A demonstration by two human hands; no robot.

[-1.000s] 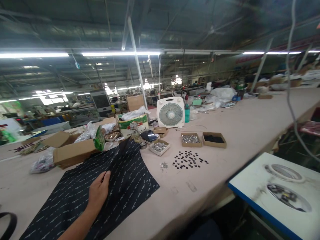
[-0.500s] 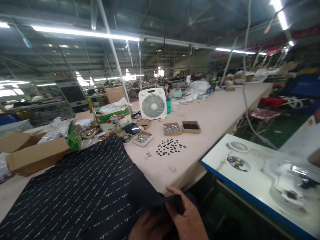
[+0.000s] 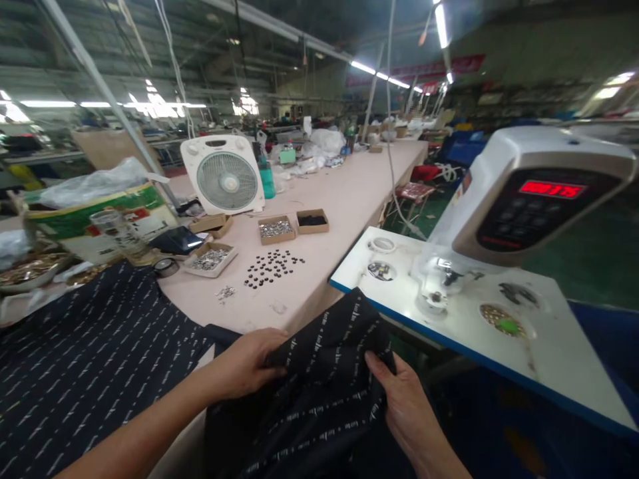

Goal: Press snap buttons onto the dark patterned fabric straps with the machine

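We hold a dark printed cloth (image 3: 324, 406) in both hands, at the near edge of the surface (image 3: 349, 183). Our left hand (image 3: 249, 362) is closed on its left edge; our right hand (image 3: 407, 399) pinches its right side, thumb on top. Further printed cloth (image 3: 100, 332) lies spread on the near left; we cannot tell whether it joins the held portion. On progress, we judge the held portion gripped and raised, with no attached fitting visible on its exposed face; its hidden folds cannot be assessed. Beyond the left hand, black discs (image 3: 272, 269) lie loose beside a small pile of silver pieces (image 3: 226, 293), so these remain unused. Farther back, a tray (image 3: 210, 261) and a box (image 3: 277, 236) contain silver pieces, and another box (image 3: 313, 228) dark ones. To the right, we find the machine (image 3: 499, 193) with its red display lit, apart from the cloth.
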